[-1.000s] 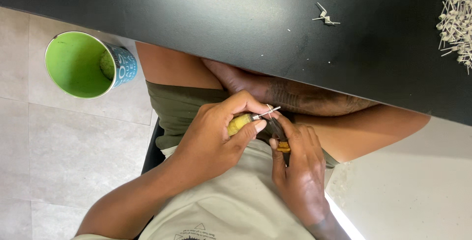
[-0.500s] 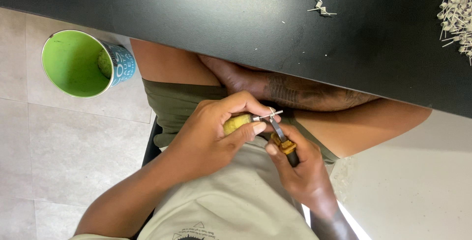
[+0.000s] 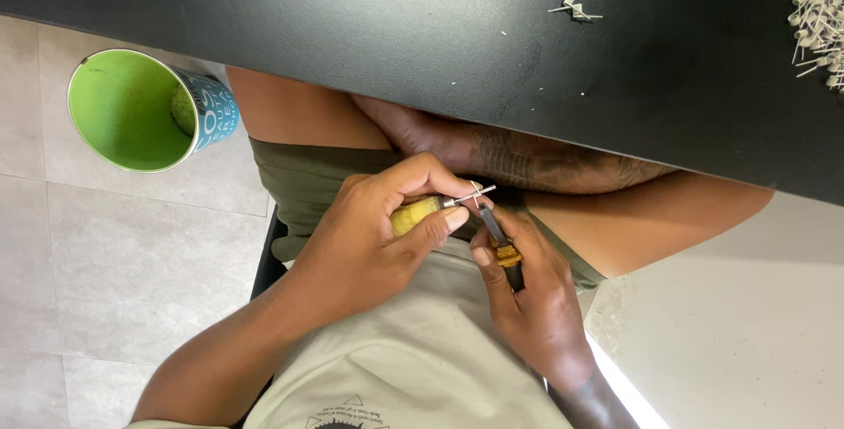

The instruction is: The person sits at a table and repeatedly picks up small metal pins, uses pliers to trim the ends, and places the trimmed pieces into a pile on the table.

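The left hand point(image 3: 369, 236) was clenched around a small yellow-handled tool point(image 3: 415, 214), its thumb and forefinger pinching the front of the handle so that only the yellow middle and a short metal tip showed. At that tip sat a small white component with thin wire legs point(image 3: 479, 192), held just below the near edge of the black bench point(image 3: 457, 51) and above the person's lap. The right hand point(image 3: 532, 306) had its grip closed on a slim dark tool with an amber band point(image 3: 501, 244), the fingers wrapped along its lower shaft; its upper end met the white component, touching or nearly so, though the exact contact was too small to tell.

Both hands worked below the bench's near edge, over olive shorts and a pale shirt. A tattooed forearm lay under the bench edge, just beyond the hands.

To the left of the bench's near edge a green cup with a blue patterned outside point(image 3: 141, 111) stood on the tiled floor, open mouth up towards the camera. On the bench top, far from the hands, a small loose cluster of white components point(image 3: 573, 7) lay near the middle right, and a larger heap of the same pieces point(image 3: 822, 20) crowded the right edge.
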